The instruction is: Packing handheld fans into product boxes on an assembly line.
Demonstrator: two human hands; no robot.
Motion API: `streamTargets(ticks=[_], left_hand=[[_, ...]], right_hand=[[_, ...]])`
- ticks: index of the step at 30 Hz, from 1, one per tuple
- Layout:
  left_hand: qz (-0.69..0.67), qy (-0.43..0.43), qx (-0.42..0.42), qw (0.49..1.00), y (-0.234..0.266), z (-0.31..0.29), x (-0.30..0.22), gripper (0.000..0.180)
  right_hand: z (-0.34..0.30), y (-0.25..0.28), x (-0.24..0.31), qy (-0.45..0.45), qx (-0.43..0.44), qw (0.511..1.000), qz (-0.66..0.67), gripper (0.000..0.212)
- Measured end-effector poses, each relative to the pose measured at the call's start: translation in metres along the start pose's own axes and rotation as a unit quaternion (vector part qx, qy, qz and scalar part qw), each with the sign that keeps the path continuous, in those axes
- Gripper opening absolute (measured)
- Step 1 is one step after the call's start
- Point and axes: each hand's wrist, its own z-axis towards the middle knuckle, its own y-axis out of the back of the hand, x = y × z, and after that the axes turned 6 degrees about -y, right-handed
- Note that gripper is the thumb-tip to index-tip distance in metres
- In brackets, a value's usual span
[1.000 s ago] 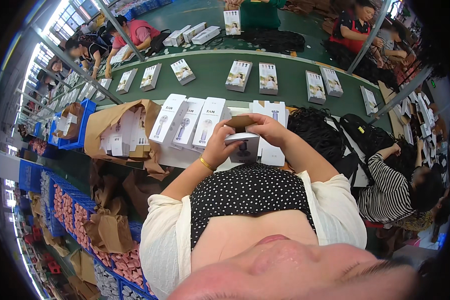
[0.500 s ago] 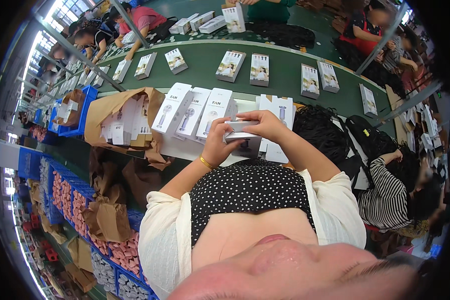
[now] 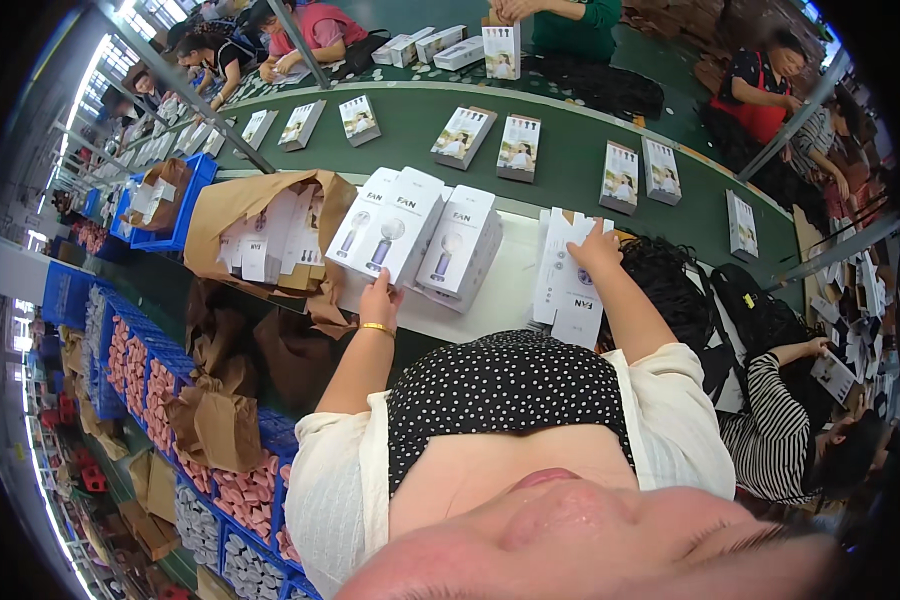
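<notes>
At the worktable, my left hand is at the lower end of a white fan box. Its index finger lies against the box, and the other fingers are partly hidden. This box leans over another white box at its left; a third fan box stands close on its right. My right hand reaches onto a stack of flat white cartons, thumb and index finger spread apart over their upper part.
A brown paper bag of white cartons stands left of the boxes, beside a blue crate. Black straps lie on the right. Beyond, finished boxes sit along a green belt. Several people work around.
My hands have parted. The box they held together is no longer between them. My left hand has moved left to the white boxes, my right hand onto the flat cartons.
</notes>
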Motion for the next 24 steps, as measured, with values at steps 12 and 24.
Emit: streamTargets(ticks=[12,24], left_hand=[[0.119,-0.129,-0.115,0.978,0.002,0.013,0.022,0.021],[0.160,-0.090,0.292,0.939,-0.114,-0.022,-0.009,0.028]], right_hand=[[-0.014,0.032,-0.003,-0.052,-0.030,0.998,-0.028,0.096],[-0.099,0.030,0.055,0.308,0.111,0.782,0.530,0.030]])
